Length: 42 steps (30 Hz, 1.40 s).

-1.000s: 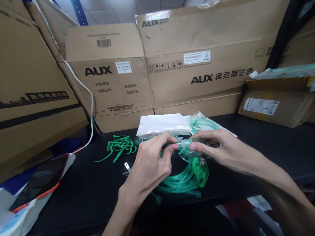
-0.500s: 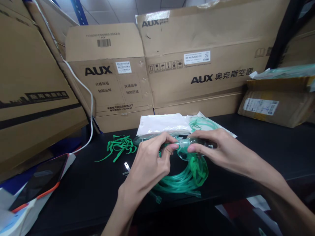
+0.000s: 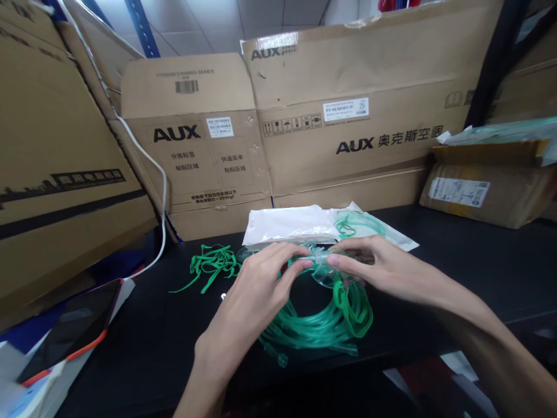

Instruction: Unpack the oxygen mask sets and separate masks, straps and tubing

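Both my hands meet over the black table at a clear green plastic oxygen mask (image 3: 325,275). My left hand (image 3: 263,284) is closed in a pinch on a pale green tube end at the mask's connector (image 3: 321,256). From the other side, my right hand (image 3: 383,268) grips the mask by the connector, thumb in front; its other fingers are partly hidden. Below the hands lies a coil of clear green tubing (image 3: 304,331), one end fitting (image 3: 282,360) toward me. A green elastic strap (image 3: 363,322) loops down from the mask over the coil.
A tangle of green straps (image 3: 214,267) lies left of my hands. Behind them are a white packet (image 3: 289,225) and a bag with green tubing (image 3: 376,223). Cardboard boxes (image 3: 209,174) wall the back. A small carton (image 3: 478,194) stands right; a phone (image 3: 69,325) lies left.
My right hand has turned and shifted slightly left, closer to my left fingers, and the mask has tilted with it. The strap loop hangs wider over the coil. The view has shifted slightly.
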{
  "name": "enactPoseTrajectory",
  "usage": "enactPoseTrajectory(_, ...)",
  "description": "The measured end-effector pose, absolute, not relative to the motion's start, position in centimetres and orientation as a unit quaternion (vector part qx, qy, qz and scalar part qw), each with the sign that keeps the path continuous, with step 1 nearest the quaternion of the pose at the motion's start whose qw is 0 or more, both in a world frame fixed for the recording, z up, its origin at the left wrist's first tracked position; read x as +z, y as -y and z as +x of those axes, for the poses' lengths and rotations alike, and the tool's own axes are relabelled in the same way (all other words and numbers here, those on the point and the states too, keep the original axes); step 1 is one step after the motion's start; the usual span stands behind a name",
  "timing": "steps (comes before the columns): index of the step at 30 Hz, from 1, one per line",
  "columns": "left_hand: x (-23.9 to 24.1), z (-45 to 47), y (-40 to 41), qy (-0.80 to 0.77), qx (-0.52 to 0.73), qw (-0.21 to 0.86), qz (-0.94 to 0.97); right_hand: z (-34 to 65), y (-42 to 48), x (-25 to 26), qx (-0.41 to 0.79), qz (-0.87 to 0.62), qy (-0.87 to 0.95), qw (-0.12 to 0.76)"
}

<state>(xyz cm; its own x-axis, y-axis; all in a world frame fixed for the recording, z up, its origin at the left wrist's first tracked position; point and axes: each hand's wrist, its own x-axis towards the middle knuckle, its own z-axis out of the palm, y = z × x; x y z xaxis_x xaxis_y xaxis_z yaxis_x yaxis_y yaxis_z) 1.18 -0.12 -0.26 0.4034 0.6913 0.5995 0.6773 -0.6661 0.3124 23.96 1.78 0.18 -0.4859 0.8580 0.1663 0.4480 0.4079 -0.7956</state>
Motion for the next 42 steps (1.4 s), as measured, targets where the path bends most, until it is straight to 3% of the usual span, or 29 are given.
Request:
enactPoseTrajectory(8,-0.5,1.9,0.4,-0.407,0.365,-0.035,0.837,23.8,-1.1,0.4,0.343,-0.458,0.767,0.290)
enactPoseTrajectory(18,-0.8,2.3,0.6,-0.346,0.401,-0.083,0.844,24.4,-0.7,1.1,0.401,-0.408,0.773,0.274)
enactPoseTrajectory(42,-0.6,2.5,0.8,-0.361,0.430,-0.026,0.827,24.5,-0.8,0.5,0.351,-0.414,0.786,0.296)
